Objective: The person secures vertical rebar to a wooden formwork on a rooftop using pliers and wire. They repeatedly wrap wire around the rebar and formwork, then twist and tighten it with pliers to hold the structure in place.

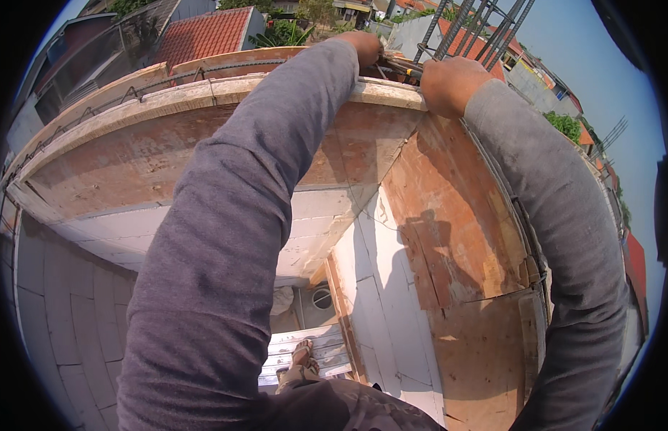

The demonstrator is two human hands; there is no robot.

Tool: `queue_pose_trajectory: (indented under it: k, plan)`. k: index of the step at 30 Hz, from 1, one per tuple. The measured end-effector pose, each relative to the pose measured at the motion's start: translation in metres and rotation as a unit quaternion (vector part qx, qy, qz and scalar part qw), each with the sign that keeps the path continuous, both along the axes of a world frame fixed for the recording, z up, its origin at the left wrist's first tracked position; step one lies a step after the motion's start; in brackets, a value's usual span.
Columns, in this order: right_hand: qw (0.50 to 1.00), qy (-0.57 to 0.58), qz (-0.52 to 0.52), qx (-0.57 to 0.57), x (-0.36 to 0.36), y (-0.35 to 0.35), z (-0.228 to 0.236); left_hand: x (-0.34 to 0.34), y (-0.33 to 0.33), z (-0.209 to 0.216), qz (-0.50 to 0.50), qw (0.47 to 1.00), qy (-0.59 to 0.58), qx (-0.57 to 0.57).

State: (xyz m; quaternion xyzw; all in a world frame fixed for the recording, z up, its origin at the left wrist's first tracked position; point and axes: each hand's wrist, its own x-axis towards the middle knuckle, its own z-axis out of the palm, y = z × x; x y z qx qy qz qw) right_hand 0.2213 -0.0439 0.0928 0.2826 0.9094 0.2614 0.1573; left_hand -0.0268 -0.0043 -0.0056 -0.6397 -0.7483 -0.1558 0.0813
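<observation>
Both my arms, in grey sleeves, reach to the far corner where two plywood form walls meet. My left hand point(366, 49) is curled over the top of the far form panel point(154, 154), its fingertips mostly hidden behind the sleeve and hand. Closed at the corner, my right hand point(452, 85) is beside the upright steel rebars point(467, 32). Between the hands lie thin dark metal pieces point(400, 67) with a small yellow spot, too small to name. What either hand grips is hidden.
A horizontal rebar point(161, 86) with ties runs along the form's top. Stained plywood point(456, 215) lines the right side above white block walls point(377, 287). Below, my sandalled foot point(303, 355) stands on a whitish plank platform point(327, 345). A round bucket point(321, 297) sits lower down.
</observation>
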Motion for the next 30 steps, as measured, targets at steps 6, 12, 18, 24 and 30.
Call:
queue_pose_trajectory:
  k: [6,12,18,24,30]
  plan:
    - [0.834,0.235,-0.219,-0.449,0.027,0.029,0.031,0.022,0.013,0.007,0.046,0.998,0.018,-0.034]
    - [0.961,-0.119,0.119,0.220,-0.005,0.000,0.001,0.006,0.011,0.000,0.041,0.999,0.034,-0.013]
    - [0.975,-0.156,0.035,0.154,0.023,-0.006,0.005,0.029,0.017,0.000,0.041,0.999,0.016,0.002]
    - [0.954,0.274,-0.050,-0.109,0.172,-0.036,0.169,0.040,0.004,0.009,0.042,0.998,0.037,0.013]
    - [0.907,0.379,-0.058,-0.174,0.229,-0.095,0.113,-0.004,-0.009,0.002,0.002,0.998,-0.048,0.038]
